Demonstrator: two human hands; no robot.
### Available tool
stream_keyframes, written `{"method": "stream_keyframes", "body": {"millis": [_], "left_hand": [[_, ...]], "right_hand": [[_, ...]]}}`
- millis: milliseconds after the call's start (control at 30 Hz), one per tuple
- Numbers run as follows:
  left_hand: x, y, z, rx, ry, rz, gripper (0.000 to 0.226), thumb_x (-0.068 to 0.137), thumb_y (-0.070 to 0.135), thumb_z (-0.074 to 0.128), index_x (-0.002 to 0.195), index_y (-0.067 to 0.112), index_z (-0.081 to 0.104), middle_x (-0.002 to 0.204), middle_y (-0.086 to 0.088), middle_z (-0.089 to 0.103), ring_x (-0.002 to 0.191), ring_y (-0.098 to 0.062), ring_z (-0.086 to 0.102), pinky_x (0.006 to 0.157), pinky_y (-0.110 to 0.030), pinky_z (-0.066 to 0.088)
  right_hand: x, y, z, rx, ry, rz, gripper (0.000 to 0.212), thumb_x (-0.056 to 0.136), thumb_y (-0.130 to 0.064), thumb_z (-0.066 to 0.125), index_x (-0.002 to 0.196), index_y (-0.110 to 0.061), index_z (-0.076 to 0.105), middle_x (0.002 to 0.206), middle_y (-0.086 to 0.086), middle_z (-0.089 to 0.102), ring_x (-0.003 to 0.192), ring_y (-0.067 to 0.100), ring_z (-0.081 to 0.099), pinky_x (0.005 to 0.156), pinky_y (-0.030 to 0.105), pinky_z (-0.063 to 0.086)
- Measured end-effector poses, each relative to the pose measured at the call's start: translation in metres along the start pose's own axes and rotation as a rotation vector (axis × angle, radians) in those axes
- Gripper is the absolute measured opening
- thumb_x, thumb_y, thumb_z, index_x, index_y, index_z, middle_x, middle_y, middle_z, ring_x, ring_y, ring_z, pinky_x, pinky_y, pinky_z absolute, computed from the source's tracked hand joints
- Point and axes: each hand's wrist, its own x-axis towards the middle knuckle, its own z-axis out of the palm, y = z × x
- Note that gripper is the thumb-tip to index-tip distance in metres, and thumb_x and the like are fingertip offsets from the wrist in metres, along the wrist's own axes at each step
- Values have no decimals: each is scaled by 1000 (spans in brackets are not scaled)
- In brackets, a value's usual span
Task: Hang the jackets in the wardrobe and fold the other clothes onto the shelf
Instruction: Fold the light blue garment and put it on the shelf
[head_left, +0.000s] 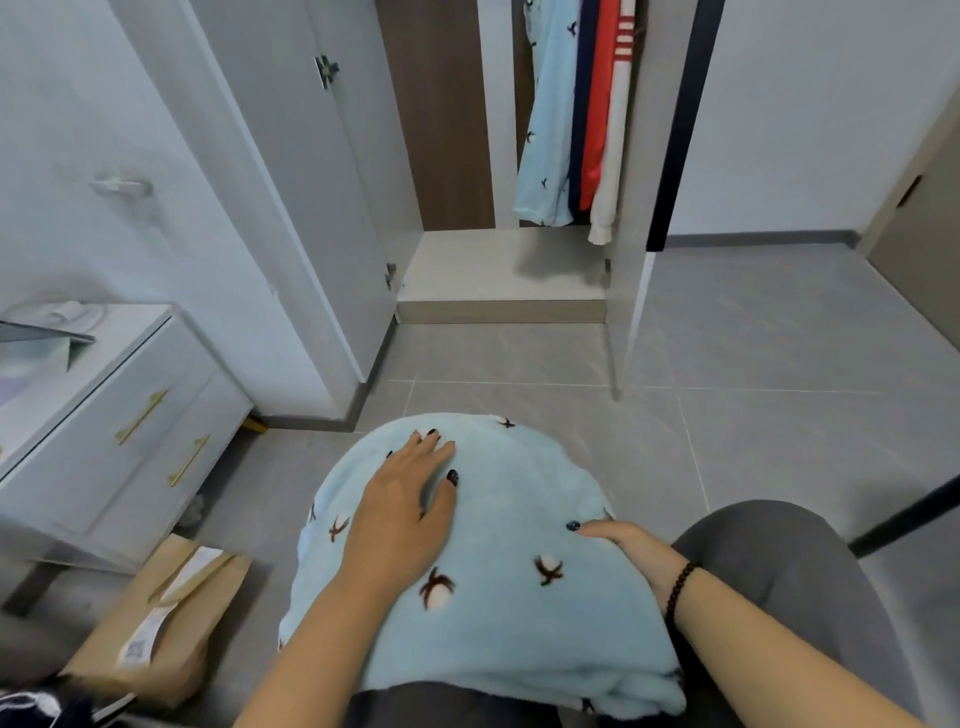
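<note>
**Q:** Where is the work item, and why is it supported that way?

**A:** The light blue fleece garment (498, 561), printed with small dark motifs, lies folded across the person's lap at 6 o'clock in the head view. The lap appears to serve as the folding surface, since no table stands in front of the seat.

**Q:** State of each hand?

**A:** The left hand (410, 499) lies flat on top of the garment, fingers straight and together, pointing toward 1 o'clock. It grasps nothing. The likely purpose is to press the fold down and smooth the pile. The right hand (623, 545) is at the garment's 3 o'clock edge, thumb on top; the other fingers are hidden beneath the fabric, so it appears to hold that edge, probably to keep the layers from sliding off the knee.

**Q:** Where is the destination?

**A:** The open wardrobe (498, 156) stands at 12 o'clock. Its pale bottom shelf (493, 270) is bare where visible. Above it, at 1 o'clock, hang a matching blue fleece top (545, 130), a navy and red jacket (597, 104) and a white sleeve (610, 182).

**Q:** Surroundings and obstructions?

**A:** A white drawer unit (130, 405) with gold handles sits at 9 o'clock; a brown paper bag (161, 623) lies on the floor at 7 o'clock. The grey tiled floor (519, 358) between lap and wardrobe shows no obstacle. The wardrobe's left door (291, 208) stands open beside the path.
</note>
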Motion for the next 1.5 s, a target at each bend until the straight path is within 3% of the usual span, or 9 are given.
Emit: {"method": "stream_keyframes", "body": {"millis": [100, 333, 733, 867, 1000, 1100, 1200, 1333, 1500], "left_hand": [[6, 12, 7, 35, -94, 4, 46, 99, 37, 47, 145, 32, 44, 156, 10, 30, 147, -5, 18, 118, -22, 9], [15, 66, 29, -49, -254, 89, 48, 102, 43, 36, 149, 36, 33, 160, 11, 20, 148, -4, 10, 119, -25, 5], [-19, 183, 79, -285, -575, 301, 54, 98, 59, 33, 149, 45, 25, 159, 23, 14, 143, 7, 6, 110, -15, 4], [-21, 192, 87, -51, -549, 428, 60, 98, 61, 26, 153, 39, 17, 161, 15, 12, 148, -4, 5, 119, -25, 1], [-17, 160, 91, 296, -530, 361, 68, 97, 63, 19, 156, 30, 10, 164, 1, 4, 150, -15, -4, 119, -39, -10], [-24, 135, 96, 117, -635, 227, 66, 98, 61, 26, 156, 30, 13, 164, 5, 3, 150, -10, -4, 120, -32, -7], [-28, 127, 98, -244, -544, 108, 53, 99, 49, 43, 149, 32, 35, 159, 10, 25, 147, -5, 16, 120, -23, 9], [-24, 128, 82, -882, -475, -243, 24, 97, 37, 54, 117, 33, 66, 131, 6, 63, 113, 1, 59, 88, -8, 45], [-15, 113, 47, -1479, -492, -525, 51, 93, 48, 44, 129, 15, 60, 132, -14, 61, 119, -27, 58, 109, -43, 39]], "right_hand": [[-32, -32, -6, -74, 81, -148, 51, 77, -4, 66, 127, -7, 59, 122, 20, 64, 106, 38, 63, 92, 50, 51], [-132, -83, 1, -226, 181, -374, 34, 86, 10, 52, 112, -5, 65, 109, 16, 70, 95, 32, 70, 65, 35, 59], [-305, -84, -45, -252, 549, -365, 45, 75, 3, 58, 120, 3, 59, 115, 25, 66, 104, 40, 64, 94, 51, 49], [-339, -85, -67, -184, 631, -339, 41, 82, 2, 54, 123, -2, 59, 122, 27, 61, 113, 46, 57, 106, 59, 35], [-338, -94, -62, -267, 645, -272, 40, 83, 2, 54, 122, -5, 57, 114, 25, 66, 100, 45, 64, 93, 56, 48], [-318, -107, -42, -415, 679, -213, 44, 84, -2, 59, 128, -6, 51, 107, 22, 69, 94, 41, 68, 76, 47, 57], [-295, -126, -6, -653, 694, -207, 32, 83, -13, 63, 115, -6, 64, 101, 16, 73, 92, 35, 70, 90, 49, 53], [-258, -139, 59, -1160, 757, -238, 42, 75, -36, 66, 115, -24, 61, 117, -1, 67, 99, 22, 65, 91, 38, 52], [-189, -112, 125, -1530, 622, -276, 64, 85, -33, 56, 143, -18, 33, 144, 5, 41, 123, 22, 44, 88, 28, 37]]}}
